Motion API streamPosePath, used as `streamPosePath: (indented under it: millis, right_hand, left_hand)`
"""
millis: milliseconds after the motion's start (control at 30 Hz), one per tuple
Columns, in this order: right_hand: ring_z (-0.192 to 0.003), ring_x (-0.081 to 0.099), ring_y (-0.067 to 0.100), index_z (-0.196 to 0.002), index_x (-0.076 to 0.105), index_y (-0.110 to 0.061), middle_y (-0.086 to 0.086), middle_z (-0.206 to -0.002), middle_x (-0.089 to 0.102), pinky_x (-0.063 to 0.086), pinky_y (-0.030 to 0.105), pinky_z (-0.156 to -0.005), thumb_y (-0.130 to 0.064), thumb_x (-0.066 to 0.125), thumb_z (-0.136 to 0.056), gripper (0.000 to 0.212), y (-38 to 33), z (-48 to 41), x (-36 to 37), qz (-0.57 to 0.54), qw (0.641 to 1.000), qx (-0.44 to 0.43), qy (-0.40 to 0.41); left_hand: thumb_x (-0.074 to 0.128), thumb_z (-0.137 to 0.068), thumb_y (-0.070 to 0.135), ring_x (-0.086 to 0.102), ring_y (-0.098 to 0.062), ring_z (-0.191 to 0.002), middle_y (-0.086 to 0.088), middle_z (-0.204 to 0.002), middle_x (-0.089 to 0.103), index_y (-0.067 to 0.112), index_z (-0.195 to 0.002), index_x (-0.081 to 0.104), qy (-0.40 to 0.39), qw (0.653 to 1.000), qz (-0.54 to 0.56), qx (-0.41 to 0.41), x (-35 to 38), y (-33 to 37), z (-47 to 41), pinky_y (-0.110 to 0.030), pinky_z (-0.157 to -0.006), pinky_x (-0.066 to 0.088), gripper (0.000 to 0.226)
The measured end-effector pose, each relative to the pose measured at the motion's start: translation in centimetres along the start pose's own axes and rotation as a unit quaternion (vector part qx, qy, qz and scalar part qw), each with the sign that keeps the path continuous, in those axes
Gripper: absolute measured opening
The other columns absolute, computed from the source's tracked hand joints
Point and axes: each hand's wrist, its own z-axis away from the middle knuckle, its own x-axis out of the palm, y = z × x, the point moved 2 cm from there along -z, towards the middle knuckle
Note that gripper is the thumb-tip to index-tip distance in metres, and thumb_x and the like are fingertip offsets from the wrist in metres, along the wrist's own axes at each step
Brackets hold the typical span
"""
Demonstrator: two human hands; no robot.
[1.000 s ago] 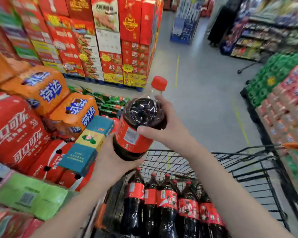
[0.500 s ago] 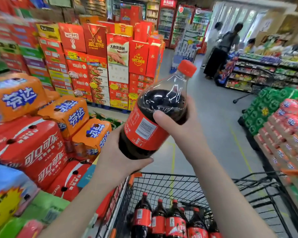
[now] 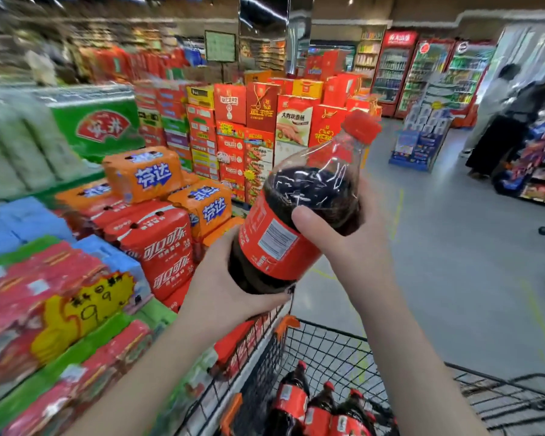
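Note:
A large cola bottle (image 3: 299,215) with a red cap and red label is held tilted in front of me, cap pointing up and to the right. My left hand (image 3: 227,287) grips its base from below. My right hand (image 3: 346,234) holds its upper body, thumb lying across the label edge. Below them stands a black wire shopping cart (image 3: 324,354) with several more cola bottles (image 3: 315,407) upright inside.
Stacked red and orange drink cases (image 3: 158,215) and packs with a yellow price tag (image 3: 85,306) fill the left. Red gift boxes (image 3: 265,121) tower ahead. Two people (image 3: 510,121) stand by shelves at the far right. Grey aisle floor (image 3: 453,247) runs ahead on the right.
Both hands lifted the bottle higher and my view rose from the cart toward the store. The grip on the bottle stayed the same.

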Motion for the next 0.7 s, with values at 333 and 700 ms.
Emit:
streamPosePath:
  millis: [333, 700]
  right_hand:
    - [-0.118, 0.065, -0.008, -0.146, 0.05, -0.038, -0.02, -0.134, 0.066, 0.056, 0.016, -0.091, -0.057, 0.09, -0.056, 0.1, -2.2, 5.2, -0.8, -0.032, 0.99, -0.005, -0.136]
    - [-0.1, 0.064, -0.019, -0.137, 0.061, -0.023, -0.025, -0.113, 0.068, 0.047, 0.002, -0.079, -0.06, 0.074, -0.049, 0.096, -5.6, 11.6, 4.0, -0.052, 0.959, -0.02, -0.279]
  left_hand:
    - [0.104, -0.055, 0.022, 0.057, 0.028, -0.103, 0.055, -0.105, 0.058, 0.051, -0.119, 0.046, 0.091, 0.991, -0.063, -0.077, -0.4, 4.4, 9.8, 0.003, -0.082, 0.044, 0.092]
    - [0.097, -0.053, 0.049, 0.048, 0.031, -0.115, 0.038, -0.125, 0.055, 0.053, -0.129, 0.041, 0.214, 0.961, -0.131, -0.118, -5.3, 8.0, 21.4, 0.005, -0.09, 0.037, 0.095]
